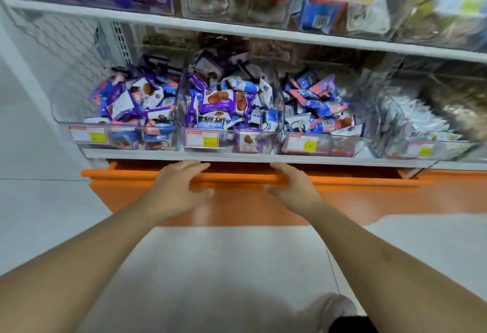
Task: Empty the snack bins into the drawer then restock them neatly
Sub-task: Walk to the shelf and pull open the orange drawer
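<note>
Here both hands, left hand (175, 190) and right hand (292, 187), grip the glossy orange drawer (237, 178) lip.

White shelf (158, 154) bearing clear snack bins (229, 111) side by side.

White shelving (237, 33) with a mesh back panel (66, 50) stands on a pale tiled floor (224, 266).
</note>
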A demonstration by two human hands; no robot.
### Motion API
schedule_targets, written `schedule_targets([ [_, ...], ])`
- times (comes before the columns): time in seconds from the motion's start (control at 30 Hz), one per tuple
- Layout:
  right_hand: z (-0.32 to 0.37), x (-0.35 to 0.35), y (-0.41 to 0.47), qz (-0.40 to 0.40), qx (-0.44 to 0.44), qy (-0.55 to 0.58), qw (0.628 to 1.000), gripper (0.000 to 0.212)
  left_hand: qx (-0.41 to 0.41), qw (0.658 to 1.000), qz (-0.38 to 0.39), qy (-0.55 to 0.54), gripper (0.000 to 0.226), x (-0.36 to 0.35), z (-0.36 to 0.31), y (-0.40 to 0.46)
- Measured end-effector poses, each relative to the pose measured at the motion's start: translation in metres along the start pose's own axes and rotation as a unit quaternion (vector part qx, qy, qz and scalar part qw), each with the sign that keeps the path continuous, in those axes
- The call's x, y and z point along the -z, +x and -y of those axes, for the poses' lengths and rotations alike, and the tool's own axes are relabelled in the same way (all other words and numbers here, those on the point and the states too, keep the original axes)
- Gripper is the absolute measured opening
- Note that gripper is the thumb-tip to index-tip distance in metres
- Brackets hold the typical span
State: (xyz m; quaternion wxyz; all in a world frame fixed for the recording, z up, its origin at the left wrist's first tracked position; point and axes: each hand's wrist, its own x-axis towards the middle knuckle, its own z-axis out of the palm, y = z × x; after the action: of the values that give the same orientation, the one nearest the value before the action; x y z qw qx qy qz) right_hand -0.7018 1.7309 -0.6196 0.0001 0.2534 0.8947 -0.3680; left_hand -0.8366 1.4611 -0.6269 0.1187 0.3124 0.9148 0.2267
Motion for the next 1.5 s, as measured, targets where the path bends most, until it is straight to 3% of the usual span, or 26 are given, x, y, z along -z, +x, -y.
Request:
schedule_targets([
  [0.1, -0.022, -0.012, 0.014, -0.022, -0.003, 0.007, 1.0, 0.058, 0.015, 0.999, 0.035, 0.006, 0.089, -0.021, 0.012, 0.014],
  [0.17, -0.03, -0.019, 0.014, -0.048, 0.029, -0.005, 0.998, 0.052, 0.021, 1.0, 0.01, 0.004, 0.093, -0.031, 0.018, 0.012],
  [0.27, -0.036, -0.022, 0.008, -0.062, 0.047, -0.008, 0.997, 0.046, 0.023, 1.0, -0.01, -0.006, 0.084, -0.041, 0.018, 0.001],
  [0.47, -0.036, -0.016, -0.026, -0.047, -0.011, -0.019, 0.999, 0.029, 0.035, 0.999, 0.002, -0.022, 0.061, -0.04, 0.007, -0.044],
  [0.7, -0.039, -0.016, -0.086, -0.015, -0.022, -0.055, 0.998, 0.02, 0.031, 0.998, 0.015, -0.057, 0.055, -0.047, 0.003, -0.102],
  [0.97, -0.046, -0.023, -0.146, -0.004, -0.055, -0.035, 0.998, 0.015, 0.076, 0.993, 0.024, -0.092, 0.027, -0.062, -0.013, -0.152],
  [1.1, -0.049, -0.025, -0.163, 0.01, -0.06, -0.034, 0.998, 0.016, 0.092, 0.99, 0.024, -0.102, 0.033, -0.068, -0.022, -0.165],
  [1.5, -0.053, -0.026, -0.171, 0.03, -0.087, -0.036, 0.995, 0.018, 0.126, 0.98, 0.056, -0.147, 0.024, -0.067, -0.024, -0.174],
])
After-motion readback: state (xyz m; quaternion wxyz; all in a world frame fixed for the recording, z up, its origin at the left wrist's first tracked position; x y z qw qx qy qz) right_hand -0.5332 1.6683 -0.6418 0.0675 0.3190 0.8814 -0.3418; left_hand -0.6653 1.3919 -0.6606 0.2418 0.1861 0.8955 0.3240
